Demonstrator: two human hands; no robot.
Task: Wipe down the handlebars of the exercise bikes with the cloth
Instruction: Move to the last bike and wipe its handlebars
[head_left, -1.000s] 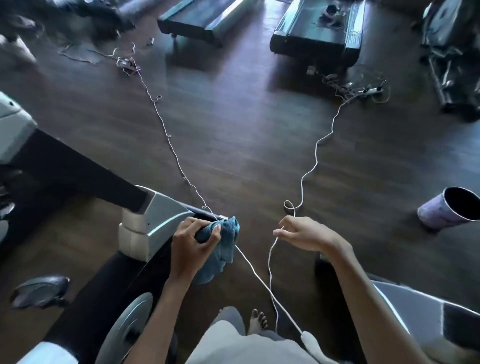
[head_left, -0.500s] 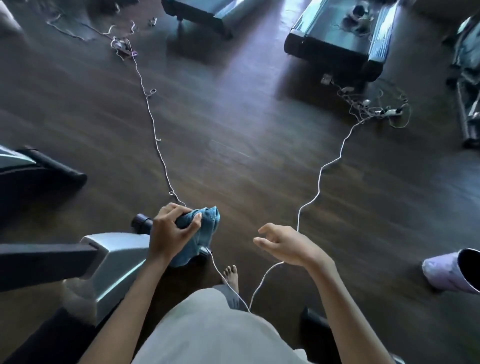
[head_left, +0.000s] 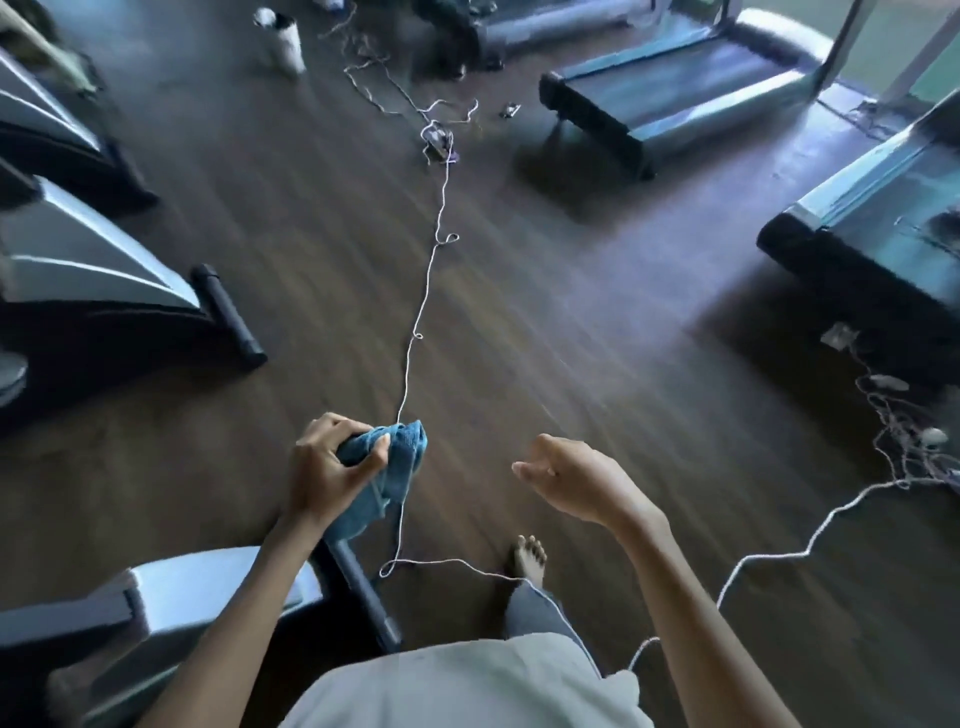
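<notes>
Blue cloth in left hand.

Beyond your left hand, a thin white cord snakes away over the dark wood floor to a small, blurred clump of wiring. Far ahead of your right hand stands a treadmill, with a second treadmill off to its right and a tangle of cables beside that one. A white canister sits far ahead of the left hand. Your bare foot is planted just below the right hand.
</notes>
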